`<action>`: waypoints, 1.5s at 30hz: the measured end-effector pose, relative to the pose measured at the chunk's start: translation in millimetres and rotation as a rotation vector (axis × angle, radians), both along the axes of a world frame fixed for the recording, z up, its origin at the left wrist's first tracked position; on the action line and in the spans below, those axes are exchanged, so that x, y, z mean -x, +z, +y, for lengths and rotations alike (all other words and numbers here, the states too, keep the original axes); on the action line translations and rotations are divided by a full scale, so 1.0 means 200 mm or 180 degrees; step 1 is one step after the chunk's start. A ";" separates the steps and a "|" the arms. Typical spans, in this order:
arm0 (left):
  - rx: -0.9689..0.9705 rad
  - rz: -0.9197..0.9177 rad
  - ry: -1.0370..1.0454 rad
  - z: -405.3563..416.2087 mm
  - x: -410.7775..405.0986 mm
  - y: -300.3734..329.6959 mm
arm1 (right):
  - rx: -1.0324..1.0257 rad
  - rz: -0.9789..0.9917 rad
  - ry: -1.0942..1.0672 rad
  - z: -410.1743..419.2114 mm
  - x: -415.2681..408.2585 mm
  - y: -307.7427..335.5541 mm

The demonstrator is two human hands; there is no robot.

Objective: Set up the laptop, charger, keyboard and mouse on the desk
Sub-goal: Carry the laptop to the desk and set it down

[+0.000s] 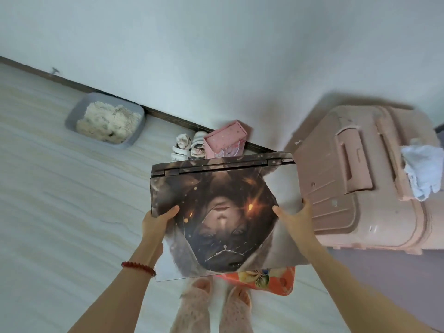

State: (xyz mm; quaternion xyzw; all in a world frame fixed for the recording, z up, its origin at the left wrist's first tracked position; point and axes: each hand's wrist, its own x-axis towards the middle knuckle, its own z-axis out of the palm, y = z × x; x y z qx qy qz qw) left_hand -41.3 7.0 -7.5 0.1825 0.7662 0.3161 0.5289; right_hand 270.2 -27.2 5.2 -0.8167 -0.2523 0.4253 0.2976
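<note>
Both hands' grip: left hand [157, 218] and right hand [296, 218] clamp closed laptop [223, 212] by side edges, hinge far, no tabletop visible.

Both arms reach fwd & down from bottom of view, elbows out of frame. Left hand [157, 218] grips the closed laptop [223, 212] at its left edge, thumb on top of lid, fingers hidden under. Red bead bracelet [138, 266] on left wrist. Right hand [296, 221] holds the right edge same way, thumb on lid, fingers wrapped under. Feet in pink socks [216, 306] below.
</note>
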 end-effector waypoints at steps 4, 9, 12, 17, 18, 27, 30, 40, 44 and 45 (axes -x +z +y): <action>-0.0438 -0.0024 0.0497 -0.02 0.29 0.42 | -0.0426 0.0068 0.0526 0.21 0.28 0.40; -0.1024 0.0208 0.1158 -0.17 0.79 0.92 | -0.1089 0.0294 0.1197 0.35 0.84 0.86; -0.1303 0.0315 0.1655 -0.40 1.19 1.19 | -0.1322 0.0434 0.1648 0.31 1.31 1.13; -0.1679 0.0437 0.2275 -0.88 1.84 1.48 | -0.1682 0.0724 0.2233 0.14 2.10 1.41; -0.1753 0.0467 0.2402 -1.00 1.99 1.53 | -0.1729 0.0803 0.2365 0.07 2.29 1.45; -0.1777 0.0900 0.3405 -1.95 3.06 1.81 | -0.1647 0.1257 0.3471 -0.50 3.78 1.61; -0.1792 0.1088 0.3704 -2.17 3.35 1.85 | -0.1602 0.1333 0.3783 -0.65 4.21 1.64; -0.1358 0.2115 0.4728 -2.62 4.48 1.92 | -0.1793 0.1717 0.4806 -0.95 5.85 1.74; -0.0654 0.3119 0.4836 -2.75 4.88 2.00 | -0.2026 0.1563 0.5125 -1.12 6.48 1.85; -0.0417 0.3339 0.4863 -2.80 4.98 2.02 | -0.2082 0.1499 0.5217 -1.18 6.62 1.88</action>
